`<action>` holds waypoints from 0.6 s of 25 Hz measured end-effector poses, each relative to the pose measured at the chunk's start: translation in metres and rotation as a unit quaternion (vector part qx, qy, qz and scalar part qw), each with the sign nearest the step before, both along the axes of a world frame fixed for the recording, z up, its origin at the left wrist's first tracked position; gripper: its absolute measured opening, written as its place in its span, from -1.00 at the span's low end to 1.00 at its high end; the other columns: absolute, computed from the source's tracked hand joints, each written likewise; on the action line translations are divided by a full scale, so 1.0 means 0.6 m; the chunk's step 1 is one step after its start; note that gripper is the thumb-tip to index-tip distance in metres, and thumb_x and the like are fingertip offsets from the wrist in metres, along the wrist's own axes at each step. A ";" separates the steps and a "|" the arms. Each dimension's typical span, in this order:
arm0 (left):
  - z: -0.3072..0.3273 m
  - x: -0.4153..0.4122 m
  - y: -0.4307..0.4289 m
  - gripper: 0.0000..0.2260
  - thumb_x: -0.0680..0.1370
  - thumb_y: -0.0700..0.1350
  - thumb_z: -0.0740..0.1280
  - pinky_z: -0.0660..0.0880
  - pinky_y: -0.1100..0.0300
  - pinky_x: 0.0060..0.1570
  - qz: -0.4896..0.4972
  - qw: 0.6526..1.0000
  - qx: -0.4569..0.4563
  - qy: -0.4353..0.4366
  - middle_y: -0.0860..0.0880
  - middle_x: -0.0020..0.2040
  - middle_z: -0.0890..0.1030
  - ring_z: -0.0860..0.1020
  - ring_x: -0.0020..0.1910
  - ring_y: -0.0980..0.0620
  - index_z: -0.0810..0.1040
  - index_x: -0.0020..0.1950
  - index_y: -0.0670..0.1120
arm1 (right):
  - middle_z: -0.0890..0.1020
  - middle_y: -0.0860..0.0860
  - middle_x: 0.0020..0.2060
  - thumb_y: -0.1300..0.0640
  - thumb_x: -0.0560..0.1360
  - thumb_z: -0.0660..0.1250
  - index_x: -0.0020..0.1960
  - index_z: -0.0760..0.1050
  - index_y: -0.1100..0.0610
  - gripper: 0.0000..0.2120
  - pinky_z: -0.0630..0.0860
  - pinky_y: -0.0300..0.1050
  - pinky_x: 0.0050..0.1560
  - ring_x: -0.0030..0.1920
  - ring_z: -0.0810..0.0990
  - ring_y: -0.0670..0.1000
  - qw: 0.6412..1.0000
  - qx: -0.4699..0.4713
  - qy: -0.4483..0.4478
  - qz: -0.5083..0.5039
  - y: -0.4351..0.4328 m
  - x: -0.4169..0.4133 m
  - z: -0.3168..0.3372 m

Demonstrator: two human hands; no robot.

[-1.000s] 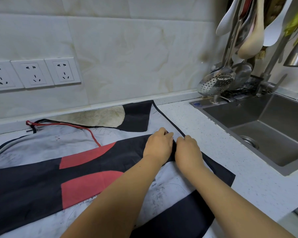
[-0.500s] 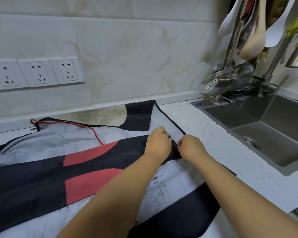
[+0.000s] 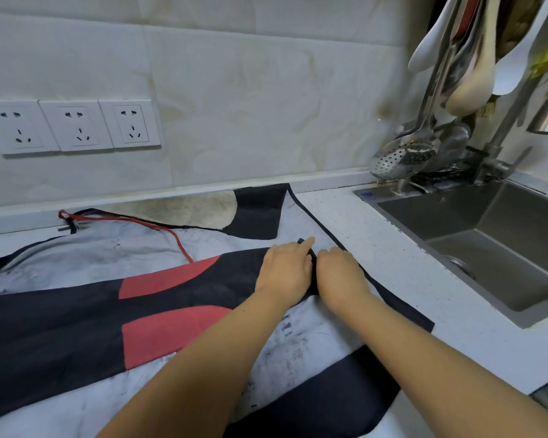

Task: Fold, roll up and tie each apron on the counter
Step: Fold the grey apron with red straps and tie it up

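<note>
This is a home kitchen. At 3 o'clock a stainless steel sink (image 3: 519, 216) is set into the speckled white desk (image 3: 376, 248), and a metal tap (image 3: 495, 153) rises behind it. At 1 o'clock cooking tools hang in a bunch: a perforated steel skimmer (image 3: 402, 159), a wooden spoon (image 3: 468, 90) and white spatulas (image 3: 512, 71). Pale marbled tiles (image 3: 250, 105), stained near the tools, cover the wall. Three white wall sockets (image 3: 76, 126) sit in a row at 10 o'clock. A soiled apron (image 3: 61, 327) lies spread on the desk.
</note>
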State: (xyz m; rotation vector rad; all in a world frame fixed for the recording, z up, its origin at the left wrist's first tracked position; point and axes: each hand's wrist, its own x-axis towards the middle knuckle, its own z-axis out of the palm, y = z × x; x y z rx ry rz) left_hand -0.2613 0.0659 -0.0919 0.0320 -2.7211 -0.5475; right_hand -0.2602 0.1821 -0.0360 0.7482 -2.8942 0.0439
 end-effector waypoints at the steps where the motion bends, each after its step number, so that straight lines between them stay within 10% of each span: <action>1: -0.003 0.000 -0.003 -0.62 0.65 -0.05 0.09 0.28 0.07 0.35 -0.002 1.000 0.012 -0.006 -0.04 0.24 0.54 0.45 0.26 -0.05 0.36 0.47 0.00 | 0.50 0.13 0.10 0.36 0.54 0.09 0.12 0.43 0.19 -0.77 0.34 -0.13 0.02 0.11 0.47 0.11 0.999 0.009 0.031 0.018 -0.004 0.011 -0.005; 7: -0.010 -0.006 -0.002 -0.78 0.60 0.03 0.19 0.42 0.09 0.09 0.069 0.985 0.154 -0.019 0.05 0.14 0.42 0.38 0.16 -0.01 0.56 0.11 -0.01 | 0.43 0.03 -0.31 0.24 0.58 0.13 -0.11 0.52 0.21 -0.79 0.30 -0.16 -0.28 -0.15 0.46 0.08 0.986 -0.121 -0.111 -0.012 0.004 -0.014 -0.018; 10: -0.013 -0.007 -0.002 -0.78 0.61 0.01 0.18 0.38 0.13 0.13 0.059 0.994 0.088 -0.020 0.05 0.21 0.41 0.37 0.20 -0.02 0.56 0.11 -0.04 | 0.57 0.02 -0.16 0.15 0.54 0.29 -0.09 0.55 0.17 -0.89 0.44 -0.17 -0.16 -0.05 0.57 0.08 0.939 -0.261 -0.200 -0.100 0.009 -0.034 -0.023; 15: -0.001 0.000 -0.002 -0.74 0.63 -0.03 0.16 0.36 0.12 0.17 0.066 0.997 0.033 0.008 -0.07 0.11 0.54 0.46 0.15 -0.05 0.55 0.14 -0.14 | 0.59 0.09 -0.27 0.17 0.50 0.26 -0.23 0.57 0.18 -0.81 0.32 -0.19 -0.42 -0.26 0.51 0.09 0.947 -0.225 -0.169 -0.152 -0.015 -0.034 -0.045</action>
